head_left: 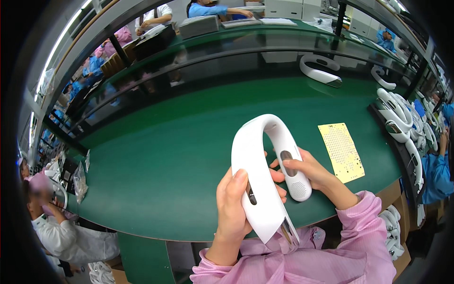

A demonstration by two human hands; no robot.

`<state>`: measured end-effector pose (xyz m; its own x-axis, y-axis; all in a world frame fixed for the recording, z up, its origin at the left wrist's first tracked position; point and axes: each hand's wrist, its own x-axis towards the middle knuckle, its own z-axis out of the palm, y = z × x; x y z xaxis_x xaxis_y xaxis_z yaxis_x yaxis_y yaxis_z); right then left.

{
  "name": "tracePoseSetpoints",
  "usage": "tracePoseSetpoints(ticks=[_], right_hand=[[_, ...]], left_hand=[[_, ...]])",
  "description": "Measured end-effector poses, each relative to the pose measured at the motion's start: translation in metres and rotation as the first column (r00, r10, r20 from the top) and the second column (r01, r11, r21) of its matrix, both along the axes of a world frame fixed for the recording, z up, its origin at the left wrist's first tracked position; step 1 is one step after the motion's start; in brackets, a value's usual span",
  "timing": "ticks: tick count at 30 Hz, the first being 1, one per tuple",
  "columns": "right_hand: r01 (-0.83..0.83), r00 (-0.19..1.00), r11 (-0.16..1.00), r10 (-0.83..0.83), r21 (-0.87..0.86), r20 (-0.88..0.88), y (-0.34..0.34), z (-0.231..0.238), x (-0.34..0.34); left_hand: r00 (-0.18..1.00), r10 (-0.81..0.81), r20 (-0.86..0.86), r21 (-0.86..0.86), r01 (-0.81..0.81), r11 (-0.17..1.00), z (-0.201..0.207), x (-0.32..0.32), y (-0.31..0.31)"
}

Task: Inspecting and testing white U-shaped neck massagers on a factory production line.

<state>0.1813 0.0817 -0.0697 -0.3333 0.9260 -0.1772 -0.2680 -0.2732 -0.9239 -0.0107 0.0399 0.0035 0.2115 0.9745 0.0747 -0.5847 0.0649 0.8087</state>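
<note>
A white U-shaped neck fan (257,156) is held up over the near edge of the green conveyor belt (179,142). My left hand (232,208) grips its nearer arm, thumb along the side. My right hand (309,171) holds the other arm, with the thumb next to an oval grey window on it. Both sleeves are pink.
A yellow perforated sheet (341,151) lies on the belt to the right. Two more white neck fans (320,70) (382,78) rest farther along. Several others are stacked on a rack at the right (399,118). Other people work at the left (61,232), right and far side.
</note>
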Motion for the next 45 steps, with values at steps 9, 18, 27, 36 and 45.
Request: tracePoseSetpoints(ticks=[9, 18, 27, 36, 45], right_hand=[[-0.029, 0.995, 0.994, 0.038, -0.102, 0.092, 0.003, -0.006, -0.001], [-0.007, 0.999, 0.996, 0.011, -0.089, 0.048, 0.003, -0.007, -0.003], [-0.001, 0.999, 0.997, 0.004, -0.077, 0.045, 0.002, -0.007, -0.003], [0.139, 0.99, 0.99, -0.14, -0.031, -0.033, -0.001, 0.0, 0.008], [0.525, 0.778, 0.707, -0.625, 0.474, 0.07, -0.011, 0.001, 0.021]], left_hand=[[0.997, 0.024, -0.08, -0.052, -0.028, 0.998, 0.025, 0.019, 0.007], [0.998, 0.003, -0.061, -0.039, -0.005, 0.999, 0.025, 0.025, 0.016], [0.999, -0.008, -0.049, -0.042, 0.006, 0.999, 0.025, 0.029, 0.018], [0.986, -0.148, -0.074, 0.033, 0.151, 0.988, 0.006, 0.018, 0.005], [0.79, 0.273, -0.55, 0.495, 0.045, 0.868, -0.029, -0.015, -0.008]])
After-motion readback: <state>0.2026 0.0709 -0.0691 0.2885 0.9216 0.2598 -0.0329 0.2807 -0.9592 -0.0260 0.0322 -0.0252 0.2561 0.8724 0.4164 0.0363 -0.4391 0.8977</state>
